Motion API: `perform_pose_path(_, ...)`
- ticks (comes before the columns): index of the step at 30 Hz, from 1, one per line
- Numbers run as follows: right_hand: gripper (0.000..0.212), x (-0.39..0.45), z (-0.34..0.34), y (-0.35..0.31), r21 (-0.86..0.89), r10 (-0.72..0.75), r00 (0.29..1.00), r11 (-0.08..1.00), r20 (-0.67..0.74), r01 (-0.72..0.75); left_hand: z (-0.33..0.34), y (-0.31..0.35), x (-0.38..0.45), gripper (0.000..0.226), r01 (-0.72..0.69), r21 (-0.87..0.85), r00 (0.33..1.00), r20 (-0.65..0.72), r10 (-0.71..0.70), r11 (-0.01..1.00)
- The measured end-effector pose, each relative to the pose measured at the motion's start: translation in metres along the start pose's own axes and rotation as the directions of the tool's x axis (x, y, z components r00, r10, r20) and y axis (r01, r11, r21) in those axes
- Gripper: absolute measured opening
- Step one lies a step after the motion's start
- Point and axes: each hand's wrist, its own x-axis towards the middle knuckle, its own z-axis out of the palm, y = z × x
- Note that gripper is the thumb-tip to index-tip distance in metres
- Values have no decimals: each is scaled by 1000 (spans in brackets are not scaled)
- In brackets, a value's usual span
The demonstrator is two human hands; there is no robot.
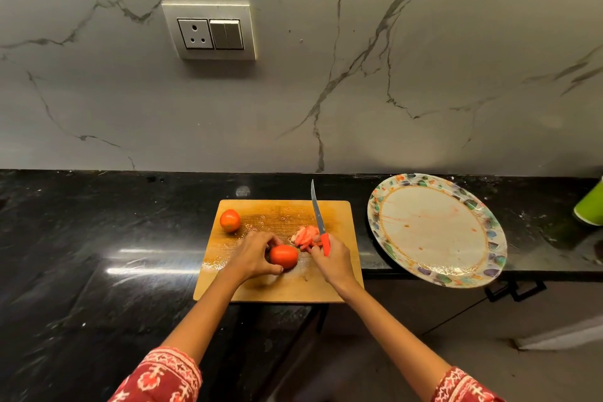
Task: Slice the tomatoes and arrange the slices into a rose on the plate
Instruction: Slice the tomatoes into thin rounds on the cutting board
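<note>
In the lower middle of the frame the left hand (pixel 256 254) curls its fingers around a whole tomato (pixel 284 256) on the cutting board (pixel 277 287), and this tomato lies with its long axis left to right, its free end toward the right hand (pixel 329 259). That hand grips the red handle of the knife (pixel 318 215), so it is the nearer one for the cut, with the blade pointing up the frame. Just beyond lie the cut slices (pixel 305 235), a second tomato (pixel 230 220) sits at the board's upper left, and the plate (pixel 489 225) waits at the right on the counter (pixel 98 238).
</note>
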Motion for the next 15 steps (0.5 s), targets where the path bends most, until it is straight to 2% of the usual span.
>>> perform_pose_path(2,28,-1,3,-3,9,-27,999,1000,46,27,-6,5,-5,49,15,62,999,-50,-12,998)
perform_pose_path(6,10,1,22,-3,-4,6,982,1000,189,-5,-15,24,-6,36,42,61,989,-142,-33,997)
perform_pose_path(11,19,-6,30,-3,30,130,959,989,250,-142,-5,23,-9,39,39,57,981,-193,-27,998)
perform_pose_path(13,12,-7,27,-7,79,173,946,976,275,-202,-2,13,-12,46,-7,-19,975,-223,2,1000)
perform_pose_path(15,13,-8,26,-12,91,189,932,970,310,-227,-1,3,-16,51,-59,-185,978,-210,19,981)
